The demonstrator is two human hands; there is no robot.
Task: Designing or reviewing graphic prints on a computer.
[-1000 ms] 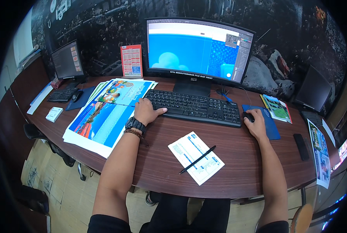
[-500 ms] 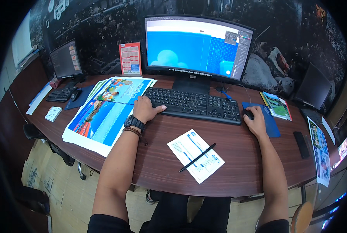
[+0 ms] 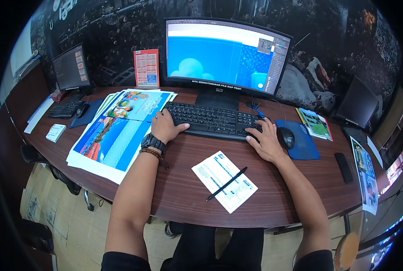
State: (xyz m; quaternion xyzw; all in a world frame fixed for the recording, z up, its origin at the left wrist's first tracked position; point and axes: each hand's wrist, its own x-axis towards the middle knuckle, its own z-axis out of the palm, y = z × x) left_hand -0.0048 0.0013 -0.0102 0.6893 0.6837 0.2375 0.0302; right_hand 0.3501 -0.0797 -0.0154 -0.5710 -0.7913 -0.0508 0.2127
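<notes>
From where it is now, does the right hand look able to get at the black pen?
Probably yes: the right hand, at the right end of the keyboard, seems to hold nothing; the black pen lies uncovered on the white paper, with nothing standing between.

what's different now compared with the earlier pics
The right hand has let go of the black mouse and moved left to the right end of the keyboard, leaving the mouse on the blue pad. The left hand stays at the keyboard's left end; the pen still lies across the printed paper.
</notes>
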